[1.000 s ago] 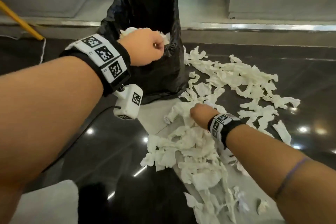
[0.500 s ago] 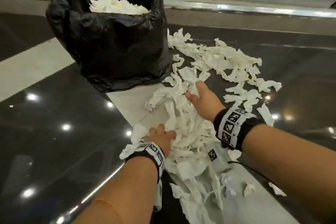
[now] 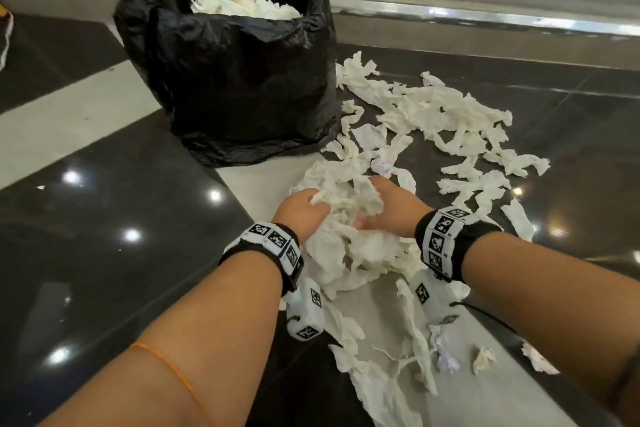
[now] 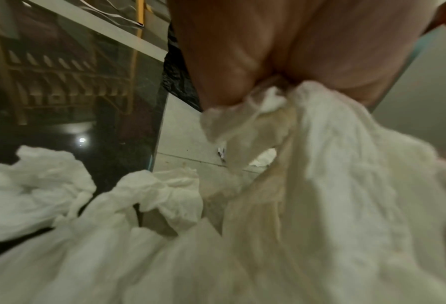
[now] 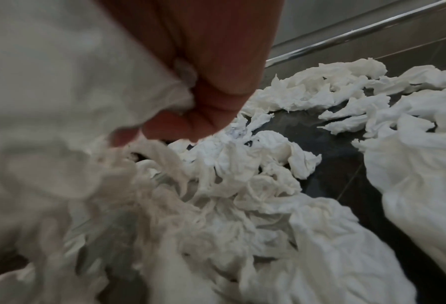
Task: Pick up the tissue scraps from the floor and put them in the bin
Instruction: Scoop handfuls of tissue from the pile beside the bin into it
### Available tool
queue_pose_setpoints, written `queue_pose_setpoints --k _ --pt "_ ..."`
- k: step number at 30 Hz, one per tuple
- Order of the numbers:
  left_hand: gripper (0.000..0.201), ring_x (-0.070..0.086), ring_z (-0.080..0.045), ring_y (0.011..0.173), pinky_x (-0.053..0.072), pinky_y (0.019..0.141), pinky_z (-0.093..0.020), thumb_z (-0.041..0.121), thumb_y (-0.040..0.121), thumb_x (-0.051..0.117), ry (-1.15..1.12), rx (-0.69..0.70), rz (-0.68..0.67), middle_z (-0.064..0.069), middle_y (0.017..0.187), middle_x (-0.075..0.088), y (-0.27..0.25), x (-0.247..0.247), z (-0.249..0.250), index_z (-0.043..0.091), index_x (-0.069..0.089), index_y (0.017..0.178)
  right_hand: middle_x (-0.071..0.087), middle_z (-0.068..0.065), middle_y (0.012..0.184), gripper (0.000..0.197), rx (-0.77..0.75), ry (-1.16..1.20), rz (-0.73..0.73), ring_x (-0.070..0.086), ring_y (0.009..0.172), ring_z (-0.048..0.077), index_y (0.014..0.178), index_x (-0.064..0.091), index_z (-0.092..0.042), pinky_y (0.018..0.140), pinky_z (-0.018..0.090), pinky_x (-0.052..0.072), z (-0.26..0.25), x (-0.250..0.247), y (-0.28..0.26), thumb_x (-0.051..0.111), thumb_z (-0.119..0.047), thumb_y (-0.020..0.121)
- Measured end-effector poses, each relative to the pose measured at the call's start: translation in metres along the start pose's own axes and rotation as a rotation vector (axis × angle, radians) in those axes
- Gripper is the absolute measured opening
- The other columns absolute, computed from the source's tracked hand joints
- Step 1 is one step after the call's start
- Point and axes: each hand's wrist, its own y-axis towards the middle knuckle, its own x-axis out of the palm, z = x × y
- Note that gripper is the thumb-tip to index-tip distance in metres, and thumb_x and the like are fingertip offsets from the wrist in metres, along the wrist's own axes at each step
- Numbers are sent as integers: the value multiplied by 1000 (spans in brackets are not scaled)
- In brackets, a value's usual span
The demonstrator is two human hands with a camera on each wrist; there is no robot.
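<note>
Both hands (image 3: 304, 210) (image 3: 394, 208) now closed in from either side on one heap, no longer spread apart across the litter as half a second back.

Left hand and right hand curled into the bunched tissue scraps (image 3: 346, 229) on the near pale floor (image 3: 69, 121) strip, fingers (image 4: 224, 90) (image 5: 190, 125) pinching folds of paper in both wrist views. More scraps strewn far right over the dark tiles, a trail running near between the forearms. Black-lined bin (image 3: 235, 80) far left, already heaped with tissue. Likely feather-light, soft, crushable, prone to tearing and shedding strays; best squeezed from both flanks and scooped from beneath. No brand or legible writing; only square coded markers on the wristbands (image 3: 273, 243).
</note>
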Motion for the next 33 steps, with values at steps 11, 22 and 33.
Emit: queue_pose_setpoints --k 11,22,33 --pt "40 57 -23 98 45 86 -29 15 87 54 70 -17 93 -8 115 62 -3 -17 -1 9 53 126 52 -5 74 34 -82 -290 -13 55 87 21 64 49 -22 71 28 35 -7 7 15 60 -47 85" --pt "60 52 -15 80 38 52 -21 44 71 77 -45 6 251 4 99 51 -10 -51 -20 18 44 114 58 8 84 9 -111 -330 266 54 80 28 82 53 -12 64 28 37 10 -10 3 52 -19 88" --pt "27 56 -10 75 38 56 -20 25 88 53 -50 -34 311 1 93 62 -15 -70 -20 17 54 114 2 10 155 88 -723 -1079 -696 50 114 41 142 23 -43 85 49 51 -18 120 -45 77 -33 73"
